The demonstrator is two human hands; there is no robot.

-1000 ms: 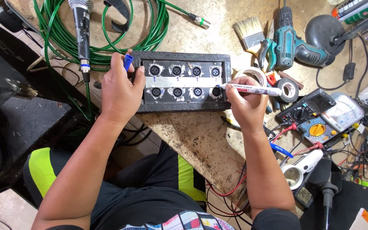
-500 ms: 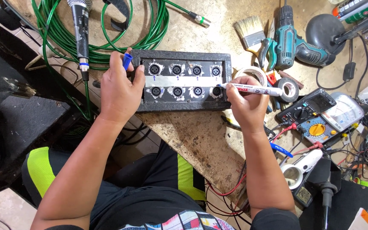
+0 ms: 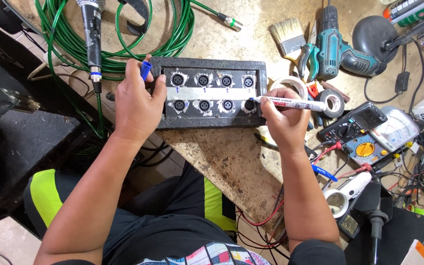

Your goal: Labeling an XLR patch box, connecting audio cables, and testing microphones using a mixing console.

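Black box (image 3: pixel 211 93): eight round sockets; left hand (image 3: pixel 138 105), right hand (image 3: pixel 283 118), one marker (image 3: pixel 293 103).

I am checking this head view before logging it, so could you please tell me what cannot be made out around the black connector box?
- Left end of the connector box: covered by the left hand.
- Blue marker cap: mostly hidden by the left hand's fingers.
- Marker tip mark on the white tape strip: too small.
- Microphone head: cut off by the top edge.

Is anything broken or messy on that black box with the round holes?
The black box looks worn: chipped, scuffed edges, and whitish crust around its round sockets. The tape strip lies fairly straight. The tabletop is stained.
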